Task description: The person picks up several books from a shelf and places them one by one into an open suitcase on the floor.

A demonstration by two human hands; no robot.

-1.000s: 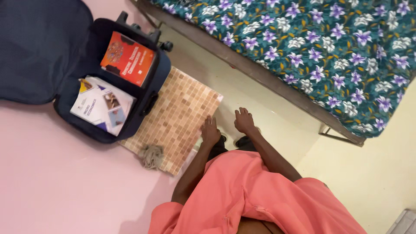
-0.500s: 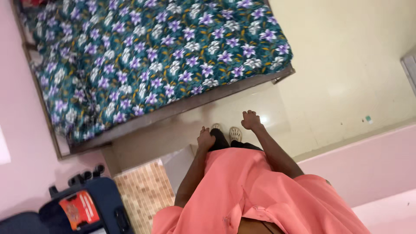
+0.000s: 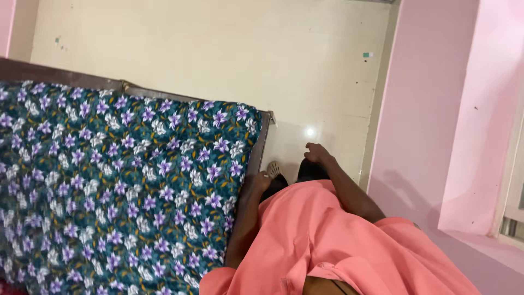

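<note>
The left hand is seen hanging at the person's side, just beside the corner of a bed with a dark frame. Its fingers are curled loosely inward and nothing is held in it; whether it touches the bedspread cannot be told. The right hand is held a little forward over the pale floor, its fingers bent downward and slightly apart, and nothing is gripped by it either. The bed is covered by a teal bedspread printed with purple and white flowers, which fills the lower left of the view. A salmon-pink garment is worn by the person and hides most of the lower body. One light-coloured sandal is glimpsed between the two hands, on the floor next to the bed corner. A pink wall is seen to the right, and a small bright reflection lies on the floor tiles just above the right hand.
</note>
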